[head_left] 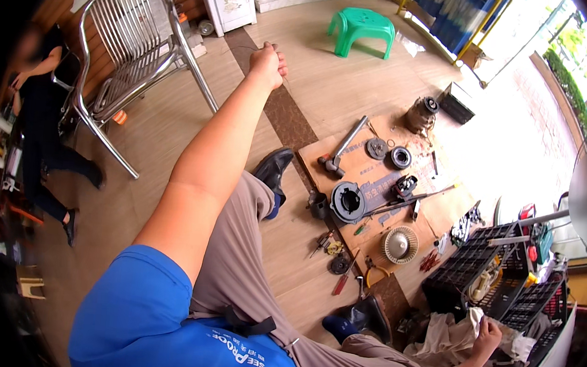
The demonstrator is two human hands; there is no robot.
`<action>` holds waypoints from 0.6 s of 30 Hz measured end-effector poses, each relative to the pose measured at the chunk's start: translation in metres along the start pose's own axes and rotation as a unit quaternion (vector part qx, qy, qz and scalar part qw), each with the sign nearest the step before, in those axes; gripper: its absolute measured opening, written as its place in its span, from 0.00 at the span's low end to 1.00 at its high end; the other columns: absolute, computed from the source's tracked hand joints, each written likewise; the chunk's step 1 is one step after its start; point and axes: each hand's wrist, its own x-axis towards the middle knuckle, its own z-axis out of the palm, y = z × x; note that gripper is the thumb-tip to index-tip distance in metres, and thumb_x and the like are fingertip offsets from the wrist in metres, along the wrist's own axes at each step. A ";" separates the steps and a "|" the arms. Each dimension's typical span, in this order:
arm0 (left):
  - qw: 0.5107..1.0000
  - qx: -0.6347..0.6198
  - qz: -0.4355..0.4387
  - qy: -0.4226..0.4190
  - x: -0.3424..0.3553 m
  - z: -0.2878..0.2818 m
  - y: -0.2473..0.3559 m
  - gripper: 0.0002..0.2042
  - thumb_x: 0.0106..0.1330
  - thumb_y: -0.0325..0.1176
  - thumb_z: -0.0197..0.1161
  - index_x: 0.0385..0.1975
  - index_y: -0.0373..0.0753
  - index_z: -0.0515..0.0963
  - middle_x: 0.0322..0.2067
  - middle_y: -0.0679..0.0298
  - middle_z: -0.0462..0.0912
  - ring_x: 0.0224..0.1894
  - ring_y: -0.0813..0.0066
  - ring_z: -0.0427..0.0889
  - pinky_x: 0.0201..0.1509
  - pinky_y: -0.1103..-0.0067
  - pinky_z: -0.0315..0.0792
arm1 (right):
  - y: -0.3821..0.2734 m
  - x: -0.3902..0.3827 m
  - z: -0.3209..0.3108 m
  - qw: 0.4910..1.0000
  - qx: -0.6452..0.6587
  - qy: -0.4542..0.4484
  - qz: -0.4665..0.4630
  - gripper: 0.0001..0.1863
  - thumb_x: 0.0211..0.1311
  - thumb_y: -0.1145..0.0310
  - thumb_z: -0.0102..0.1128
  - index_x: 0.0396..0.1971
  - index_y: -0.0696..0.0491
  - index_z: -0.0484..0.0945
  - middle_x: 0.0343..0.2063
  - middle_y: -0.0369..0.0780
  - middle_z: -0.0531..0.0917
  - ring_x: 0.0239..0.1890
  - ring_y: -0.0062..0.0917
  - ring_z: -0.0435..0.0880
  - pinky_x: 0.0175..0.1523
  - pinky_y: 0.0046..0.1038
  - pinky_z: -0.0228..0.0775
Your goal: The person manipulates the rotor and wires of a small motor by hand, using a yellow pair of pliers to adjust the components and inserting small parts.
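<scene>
My left hand (268, 65) is raised toward the middle top, fingers curled on a thin, hard-to-see wire-like thing. My right hand (486, 338) at lower right grips a crumpled whitish cloth (453, 348) beside black plastic crates (462, 269). Between them, a cardboard sheet (326, 158) bears a hammer-like tool (345, 143), a dark motor housing (405, 187), a black ring housing (347, 203), round parts (400, 157), a white fan wheel (399, 245) and a cylindrical machine part (421, 115). Pliers (374, 274) and a red-handled screwdriver (341, 282) lie near my right shoe (372, 317).
A metal chair (131, 53) stands at upper left, a person in dark clothes (50, 123) beside it. A green stool (361, 27), a white cabinet (225, 2) and a dark box (457, 103) are farther back. A bright doorway is at upper right.
</scene>
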 end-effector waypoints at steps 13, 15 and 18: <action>0.999 -0.033 -0.004 -0.007 0.020 -0.019 0.017 0.15 0.76 0.50 0.41 0.40 0.45 0.67 0.18 0.72 0.62 0.15 0.82 0.53 0.18 0.82 0.47 | 0.104 -0.006 -0.020 0.990 0.088 0.094 0.056 0.18 0.62 0.65 0.66 0.18 0.63 0.76 0.14 0.28 0.69 0.20 0.12 0.61 0.25 0.20 0.53; 0.999 -0.042 -0.005 -0.003 0.024 -0.027 0.020 0.15 0.76 0.49 0.41 0.40 0.45 0.67 0.19 0.72 0.62 0.15 0.82 0.53 0.18 0.82 0.48 | 0.130 -0.006 -0.020 0.989 0.081 0.097 0.077 0.17 0.62 0.66 0.65 0.22 0.65 0.78 0.16 0.30 0.73 0.22 0.13 0.64 0.27 0.21 0.56; 0.999 -0.039 0.004 0.033 0.027 -0.039 0.024 0.15 0.76 0.49 0.42 0.38 0.44 0.67 0.18 0.72 0.62 0.14 0.83 0.53 0.18 0.83 0.47 | 0.156 -0.010 -0.021 0.986 0.031 0.111 0.118 0.18 0.60 0.64 0.68 0.21 0.65 0.78 0.16 0.32 0.75 0.23 0.14 0.66 0.29 0.22 0.59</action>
